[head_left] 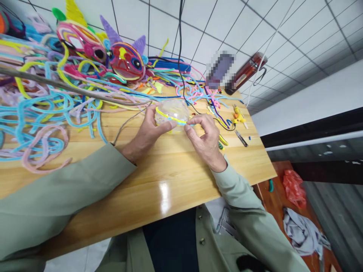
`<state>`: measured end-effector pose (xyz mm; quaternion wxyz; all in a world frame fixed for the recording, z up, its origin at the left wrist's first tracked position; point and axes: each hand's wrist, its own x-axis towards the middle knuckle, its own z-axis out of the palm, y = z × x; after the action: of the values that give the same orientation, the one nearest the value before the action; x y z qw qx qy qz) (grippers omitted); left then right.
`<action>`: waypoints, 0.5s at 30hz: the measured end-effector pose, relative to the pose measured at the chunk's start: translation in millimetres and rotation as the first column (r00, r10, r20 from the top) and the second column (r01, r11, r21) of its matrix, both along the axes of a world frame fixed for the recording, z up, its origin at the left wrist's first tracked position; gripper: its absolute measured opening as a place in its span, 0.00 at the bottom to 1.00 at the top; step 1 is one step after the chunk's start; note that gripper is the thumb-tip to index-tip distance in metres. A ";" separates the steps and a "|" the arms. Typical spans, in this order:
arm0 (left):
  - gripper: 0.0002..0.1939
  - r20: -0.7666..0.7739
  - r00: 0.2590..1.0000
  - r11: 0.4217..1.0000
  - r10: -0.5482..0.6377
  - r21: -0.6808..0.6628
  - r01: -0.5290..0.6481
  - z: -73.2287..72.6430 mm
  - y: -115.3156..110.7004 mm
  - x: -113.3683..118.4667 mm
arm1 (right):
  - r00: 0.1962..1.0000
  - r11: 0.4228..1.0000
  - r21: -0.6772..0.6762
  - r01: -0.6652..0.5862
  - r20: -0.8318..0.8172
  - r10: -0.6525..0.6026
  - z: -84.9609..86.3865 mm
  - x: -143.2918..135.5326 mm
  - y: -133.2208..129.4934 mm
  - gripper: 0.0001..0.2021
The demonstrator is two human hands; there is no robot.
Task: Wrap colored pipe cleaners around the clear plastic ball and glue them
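Note:
A clear plastic ball point(172, 110) rests on the wooden table point(176, 177), with a yellow and a blue pipe cleaner point(170, 117) laid across its front. My left hand point(147, 134) cups the ball from the left, thumb pressing on the pipe cleaners. My right hand point(205, 139) pinches the right end of those pipe cleaners between thumb and forefinger, right beside the ball. Both sleeves are pale green.
A big heap of loose pipe cleaners point(42, 109) covers the table's left half. Two decorated masks point(126, 60) stand at the back. A brown bottle point(244, 73), a black cable point(181, 56), a glue gun point(238, 117) and small snips point(241, 138) lie to the right.

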<state>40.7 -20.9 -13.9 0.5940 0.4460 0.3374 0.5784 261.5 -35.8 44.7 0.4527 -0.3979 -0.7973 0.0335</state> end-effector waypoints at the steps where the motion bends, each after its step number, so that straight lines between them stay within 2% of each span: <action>1: 0.51 0.005 1.000 1.000 -0.002 0.009 0.002 -1.7 0.9 0.0 | 1.000 0.999 0.032 0.026 -0.005 -0.025 1.4 0.5 -0.7 0.06; 4: 0.53 -0.005 1.000 0.998 0.014 0.058 -0.014 -5.8 3.0 -1.3 | 0.992 0.991 0.071 0.113 -0.057 -0.109 7.9 2.5 -6.2 0.07; 5: 0.56 -0.012 1.000 0.997 0.025 0.074 -0.024 -6.5 3.6 -2.2 | 0.989 0.993 0.027 0.118 -0.091 -0.115 9.5 3.0 -8.1 0.10; 7: 0.63 -0.025 0.999 0.995 0.041 0.097 -0.038 -7.1 4.5 -4.0 | 0.978 0.983 -0.176 0.053 -0.192 -0.088 10.1 3.2 -10.0 0.16; 9: 0.67 -0.042 0.998 0.993 0.045 0.113 -0.040 -7.4 5.1 -4.9 | 0.942 0.900 -0.427 -0.086 -0.330 -0.066 6.6 1.6 -8.3 0.23; 11: 0.68 -0.068 0.996 0.990 0.054 0.133 -0.045 -8.4 5.0 -4.0 | 0.880 0.784 -0.579 -0.224 -0.465 -0.091 0.4 -1.4 -4.4 0.27; 13: 0.69 -0.095 0.992 0.985 0.086 0.155 -0.071 -10.2 4.0 -1.6 | 0.805 0.708 -0.628 -0.325 -0.576 -0.141 -6.0 -5.1 -0.8 0.29; 15: 0.71 -0.127 0.983 0.977 0.133 0.185 -0.108 -11.1 2.1 0.9 | 0.733 0.670 -0.633 -0.388 -0.652 -0.192 -11.4 -8.3 0.2 0.30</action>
<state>41.6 -18.8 -25.0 0.4908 0.5148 0.3514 0.6088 253.2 -35.6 33.4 0.5056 -0.4575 -0.5158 0.5186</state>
